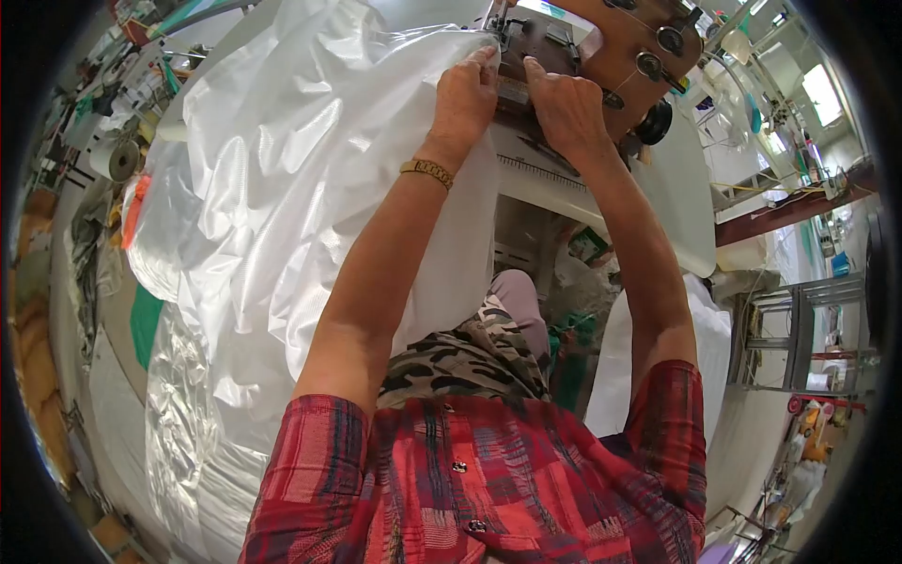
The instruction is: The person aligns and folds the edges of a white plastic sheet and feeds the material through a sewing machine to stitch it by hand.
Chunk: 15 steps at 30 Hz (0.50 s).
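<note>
My left hand point(467, 94) pinches the edge of a large sheet of shiny white plastic fabric point(282, 169), close to the needle area of a brown sewing machine point(629, 47). The sheet spreads over the table to the left and hangs down toward my lap in folds. My right hand point(570, 111) lies at the front of the machine's bed, index finger stretched forward and the other fingers curled under. Whether anything is beneath those curled fingers is hidden. A gold-coloured band circles my left wrist.
A ruler strip point(540, 172) runs along the table's front edge. Right of the machine stand a dark metal frame point(799, 329) and a reddish-brown beam point(789, 205). A roll point(123, 160) and piled materials lie at the far left. White sheeting point(611, 357) hangs beside my right leg.
</note>
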Available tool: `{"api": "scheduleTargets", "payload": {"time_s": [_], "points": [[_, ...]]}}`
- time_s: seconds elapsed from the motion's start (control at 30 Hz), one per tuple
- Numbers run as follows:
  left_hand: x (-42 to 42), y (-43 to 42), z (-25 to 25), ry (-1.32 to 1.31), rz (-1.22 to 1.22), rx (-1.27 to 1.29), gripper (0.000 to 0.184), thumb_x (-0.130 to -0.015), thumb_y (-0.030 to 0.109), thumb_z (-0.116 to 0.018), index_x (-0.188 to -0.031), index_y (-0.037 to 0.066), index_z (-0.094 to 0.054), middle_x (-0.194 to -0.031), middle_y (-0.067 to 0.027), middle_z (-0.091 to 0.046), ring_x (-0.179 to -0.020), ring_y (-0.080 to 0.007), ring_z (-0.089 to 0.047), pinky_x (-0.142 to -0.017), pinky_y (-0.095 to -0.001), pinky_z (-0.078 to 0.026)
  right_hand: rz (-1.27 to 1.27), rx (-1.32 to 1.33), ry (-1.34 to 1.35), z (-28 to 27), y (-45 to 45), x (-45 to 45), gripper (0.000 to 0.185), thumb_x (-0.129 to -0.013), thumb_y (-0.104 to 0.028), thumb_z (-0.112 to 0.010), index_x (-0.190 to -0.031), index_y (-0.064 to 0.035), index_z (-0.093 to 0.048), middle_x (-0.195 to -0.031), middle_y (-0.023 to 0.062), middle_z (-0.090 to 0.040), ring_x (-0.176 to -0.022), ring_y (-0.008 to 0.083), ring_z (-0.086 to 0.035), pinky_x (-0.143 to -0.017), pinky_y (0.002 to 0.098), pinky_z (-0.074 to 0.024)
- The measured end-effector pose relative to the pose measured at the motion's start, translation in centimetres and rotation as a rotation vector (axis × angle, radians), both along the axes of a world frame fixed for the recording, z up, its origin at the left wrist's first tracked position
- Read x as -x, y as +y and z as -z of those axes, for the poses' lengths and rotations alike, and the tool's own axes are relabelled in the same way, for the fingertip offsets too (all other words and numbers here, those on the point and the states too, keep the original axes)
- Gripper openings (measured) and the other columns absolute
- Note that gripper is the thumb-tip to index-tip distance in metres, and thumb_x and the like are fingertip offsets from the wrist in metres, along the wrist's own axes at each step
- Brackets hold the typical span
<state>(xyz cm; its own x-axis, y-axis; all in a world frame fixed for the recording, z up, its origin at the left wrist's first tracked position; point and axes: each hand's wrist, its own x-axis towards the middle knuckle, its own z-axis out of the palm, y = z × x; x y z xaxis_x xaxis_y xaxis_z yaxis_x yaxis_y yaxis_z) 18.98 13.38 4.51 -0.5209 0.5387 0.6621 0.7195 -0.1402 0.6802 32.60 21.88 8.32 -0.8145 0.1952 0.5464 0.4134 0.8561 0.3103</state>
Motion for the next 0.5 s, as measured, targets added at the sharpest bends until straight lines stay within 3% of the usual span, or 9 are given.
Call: {"api": "scheduleTargets", "payload": {"time_s": [0.03,0.1,0.2,0.27,0.5], "points": [[-0.1,-0.1,-0.2,0.002,0.0,0.0,0.03,-0.091,0.014,-0.054,-0.118,0.004,-0.063,-0.081,-0.0244,-0.065,-0.077,-0.0376,-0.065,-0.075,-0.0417,-0.05,-0.018,-0.015,0.016,0.2,0.3,0.1,0.038,-0.084,-0.007,-0.053,-0.121,0.0014,-0.057,-0.071,0.0153,-0.066,-0.064,0.0296,-0.067,-0.052,0.0389,-0.0507],[-0.3,-0.3,-0.3,-0.013,-0.013,0.051,0.028,-0.088,0.005,-0.051,-0.113,-0.001,-0.064,-0.101,-0.0241,-0.065,-0.093,-0.0379,-0.063,-0.086,-0.0429,-0.05,-0.043,-0.03,0.029,0.5,0.4,0.4,0.035,-0.085,-0.008,-0.055,-0.118,0.0018,-0.059,-0.068,0.0153,-0.066,-0.061,0.0285,-0.068,-0.05,0.0383,-0.0505],[-0.3,-0.5,-0.6,-0.019,-0.002,0.083,0.028,-0.088,0.005,-0.051,-0.112,-0.001,-0.064,-0.101,-0.0235,-0.065,-0.094,-0.038,-0.063,-0.087,-0.0426,-0.05,-0.097,-0.017,0.097,0.4,-0.1,0.3,0.036,-0.085,-0.008,-0.055,-0.119,0.0027,-0.058,-0.067,0.0161,-0.065,-0.06,0.0292,-0.067,-0.049,0.0393,-0.0504],[-0.2,-0.5,-0.6,-0.014,0.002,0.056,0.028,-0.088,0.005,-0.051,-0.112,-0.001,-0.064,-0.102,-0.0233,-0.065,-0.094,-0.0381,-0.063,-0.087,-0.0425,-0.05,0.071,0.048,-0.02,-0.1,-1.0,0.3,0.04,-0.083,-0.008,-0.052,-0.122,0.0018,-0.055,-0.076,0.0175,-0.067,-0.067,0.0333,-0.067,-0.056,0.0401,-0.0517],[-0.3,-0.4,-0.4,-0.007,-0.012,0.023,0.028,-0.088,0.006,-0.052,-0.111,-0.001,-0.064,-0.103,-0.0223,-0.065,-0.097,-0.0376,-0.062,-0.088,-0.0421,-0.049,0.08,0.091,0.018,0.1,-1.7,0.2,0.04,-0.086,-0.008,-0.05,-0.124,-0.0004,-0.054,-0.076,0.0191,-0.066,-0.069,0.0352,-0.067,-0.058,0.0445,-0.0521]]}}
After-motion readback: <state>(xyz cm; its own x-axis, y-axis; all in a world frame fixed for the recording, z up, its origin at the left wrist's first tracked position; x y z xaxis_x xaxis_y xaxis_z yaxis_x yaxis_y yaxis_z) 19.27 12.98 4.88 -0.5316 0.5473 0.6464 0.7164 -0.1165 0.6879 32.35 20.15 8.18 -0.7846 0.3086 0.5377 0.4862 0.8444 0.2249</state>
